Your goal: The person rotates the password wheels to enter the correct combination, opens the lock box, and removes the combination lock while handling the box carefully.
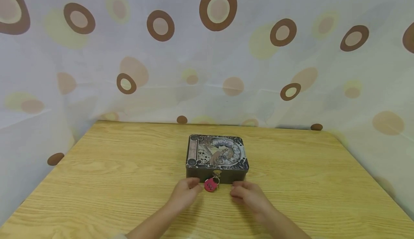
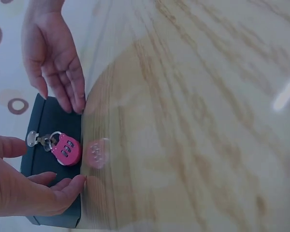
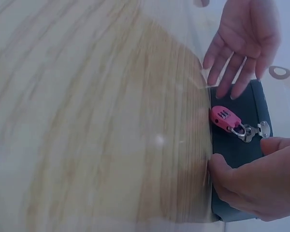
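A dark tin box [image 1: 217,152] with a dragon picture on its lid stands closed on the table. From the metal clasp [image 3: 256,131] on its front hangs a pink combination padlock [image 1: 211,185] with number dials, its shackle through the clasp. My left hand [image 1: 185,193] is at the front face, left of the padlock, fingers loosely bent and holding nothing. On the other side, my right hand [image 1: 250,196] is near the front right corner, fingers relaxed and nothing in them. Whether fingertips touch the box is hard to tell. Both wrist views show the padlock [image 2: 67,150] between the hands.
The wood-grain table [image 1: 97,174] extends to both sides of the box and behind it. A pale curtain [image 1: 207,59] with brown and yellow circles hangs along the back and both sides. The glossy tabletop [image 2: 183,121] mirrors the padlock.
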### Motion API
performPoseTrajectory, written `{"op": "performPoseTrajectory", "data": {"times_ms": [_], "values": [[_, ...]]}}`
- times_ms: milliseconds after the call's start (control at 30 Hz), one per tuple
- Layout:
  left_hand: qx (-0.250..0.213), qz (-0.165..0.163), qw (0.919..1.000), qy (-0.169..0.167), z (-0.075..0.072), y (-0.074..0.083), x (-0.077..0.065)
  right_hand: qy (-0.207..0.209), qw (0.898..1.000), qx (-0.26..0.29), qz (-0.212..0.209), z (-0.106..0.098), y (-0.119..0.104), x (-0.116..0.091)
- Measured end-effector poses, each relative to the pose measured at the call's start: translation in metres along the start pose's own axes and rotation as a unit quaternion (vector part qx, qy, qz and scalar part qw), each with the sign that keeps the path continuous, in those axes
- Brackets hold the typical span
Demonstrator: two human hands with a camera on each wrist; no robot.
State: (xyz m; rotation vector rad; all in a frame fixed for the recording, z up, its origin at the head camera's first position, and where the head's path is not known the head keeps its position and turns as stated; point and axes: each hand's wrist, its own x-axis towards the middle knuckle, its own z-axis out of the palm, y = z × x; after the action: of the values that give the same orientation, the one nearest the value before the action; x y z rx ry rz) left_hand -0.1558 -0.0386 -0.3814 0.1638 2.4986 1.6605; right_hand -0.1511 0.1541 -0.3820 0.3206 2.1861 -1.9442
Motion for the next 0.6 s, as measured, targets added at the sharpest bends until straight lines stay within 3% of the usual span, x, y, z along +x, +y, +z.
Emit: {"op": "performPoseTrajectory", "data": {"times_ms": [233,600], "values": [[-0.004,0.018,0.9998,0.003,0.007,0.001,0.001,-0.021,1.0,-0.013,-0.014,0.014,0.002,0.002],[-0.033,0.033,0.9989,0.001,0.016,0.0,0.006,-0.041,0.999,0.013,-0.031,0.026,0.003,0.005]]}}
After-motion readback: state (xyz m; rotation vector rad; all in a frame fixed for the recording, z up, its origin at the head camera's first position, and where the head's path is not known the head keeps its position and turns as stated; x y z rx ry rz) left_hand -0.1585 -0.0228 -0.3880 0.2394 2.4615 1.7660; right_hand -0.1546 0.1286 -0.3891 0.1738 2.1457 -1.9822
